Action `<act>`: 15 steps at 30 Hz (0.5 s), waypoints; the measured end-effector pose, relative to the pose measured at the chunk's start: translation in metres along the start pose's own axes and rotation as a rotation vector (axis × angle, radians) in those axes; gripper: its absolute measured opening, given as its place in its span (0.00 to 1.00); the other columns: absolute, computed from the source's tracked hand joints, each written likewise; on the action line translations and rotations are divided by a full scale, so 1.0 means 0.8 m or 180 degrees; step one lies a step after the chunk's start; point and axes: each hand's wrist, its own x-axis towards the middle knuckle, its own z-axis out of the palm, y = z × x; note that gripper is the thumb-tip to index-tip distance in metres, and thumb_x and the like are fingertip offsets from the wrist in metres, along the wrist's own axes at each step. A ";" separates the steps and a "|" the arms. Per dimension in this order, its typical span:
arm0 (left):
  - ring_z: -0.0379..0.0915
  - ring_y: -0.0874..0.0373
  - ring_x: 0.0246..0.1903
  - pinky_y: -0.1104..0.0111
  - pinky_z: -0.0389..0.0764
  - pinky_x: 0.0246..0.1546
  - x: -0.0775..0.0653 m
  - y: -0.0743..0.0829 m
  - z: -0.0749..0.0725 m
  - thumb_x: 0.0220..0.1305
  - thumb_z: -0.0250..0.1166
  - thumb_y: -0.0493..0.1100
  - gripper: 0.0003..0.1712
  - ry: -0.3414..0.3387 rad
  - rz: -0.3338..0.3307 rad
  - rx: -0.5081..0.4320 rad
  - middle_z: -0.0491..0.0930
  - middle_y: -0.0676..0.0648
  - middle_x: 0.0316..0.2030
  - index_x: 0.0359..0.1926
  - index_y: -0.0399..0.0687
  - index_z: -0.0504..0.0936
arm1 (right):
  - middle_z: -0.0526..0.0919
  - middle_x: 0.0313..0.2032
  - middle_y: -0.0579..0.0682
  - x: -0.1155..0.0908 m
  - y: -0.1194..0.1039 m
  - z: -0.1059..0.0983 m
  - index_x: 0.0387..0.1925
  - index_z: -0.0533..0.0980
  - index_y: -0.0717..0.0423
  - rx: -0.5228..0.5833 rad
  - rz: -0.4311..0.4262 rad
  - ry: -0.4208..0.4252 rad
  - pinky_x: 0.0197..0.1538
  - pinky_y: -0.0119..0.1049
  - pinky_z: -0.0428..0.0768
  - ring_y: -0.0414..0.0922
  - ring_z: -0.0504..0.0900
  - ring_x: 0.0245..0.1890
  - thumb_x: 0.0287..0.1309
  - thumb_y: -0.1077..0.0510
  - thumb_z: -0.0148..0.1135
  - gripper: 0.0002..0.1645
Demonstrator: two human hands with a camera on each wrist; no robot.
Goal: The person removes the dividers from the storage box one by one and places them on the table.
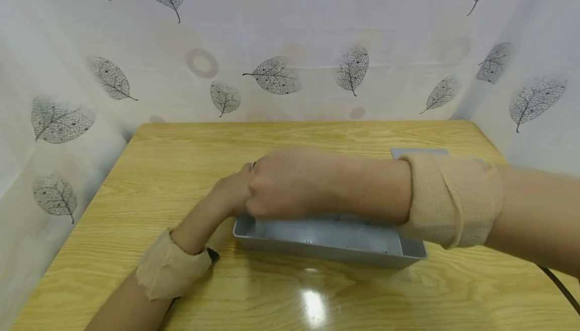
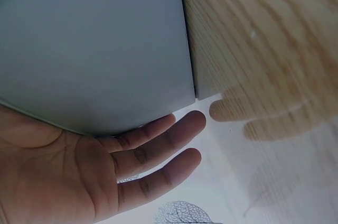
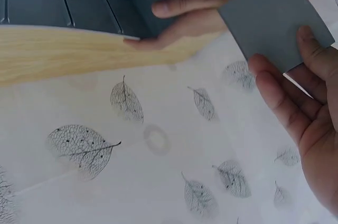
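A long grey box, open at the top, sits on the wooden table. My left hand holds its left end. In the left wrist view the fingers of that hand stretch along the outside of the box wall, and the thumb is hidden. The right wrist view shows left-hand digits on both sides of the wall. Over the left part of the box, my right hand pinches a flat grey square plate between thumb and fingers. That plate is hidden behind the hand in the head view.
Behind the right forearm, part of another flat grey piece shows on the table. Thin ridges line the inner wall of the box. A leaf-patterned curtain surrounds the table. A dark cable runs at the right edge.
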 end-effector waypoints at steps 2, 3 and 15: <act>0.67 0.40 0.52 0.52 0.78 0.35 -0.002 0.000 -0.001 0.66 0.47 0.53 0.34 -0.0014 0.0016 -0.0010 0.55 0.30 0.64 0.69 0.45 0.55 | 0.78 0.24 0.42 -0.007 0.006 -0.010 0.26 0.77 0.45 0.0283 0.0134 -0.0035 0.25 0.35 0.75 0.40 0.72 0.21 0.59 0.57 0.52 0.09; 0.65 0.39 0.53 0.51 0.78 0.34 -0.002 0.001 -0.001 0.68 0.44 0.53 0.34 -0.0015 0.0029 0.0001 0.54 0.30 0.65 0.70 0.45 0.53 | 0.78 0.24 0.42 -0.012 0.010 -0.013 0.26 0.76 0.46 0.0462 0.0209 -0.0052 0.24 0.35 0.75 0.40 0.71 0.20 0.59 0.58 0.52 0.08; 0.70 0.37 0.48 0.48 0.77 0.34 0.007 0.003 0.007 0.66 0.33 0.70 0.41 0.0120 -0.0102 -0.0078 0.58 0.28 0.62 0.71 0.52 0.44 | 0.76 0.20 0.36 -0.162 0.048 0.031 0.24 0.72 0.47 0.1386 0.1337 0.0761 0.21 0.33 0.71 0.33 0.68 0.16 0.55 0.55 0.62 0.08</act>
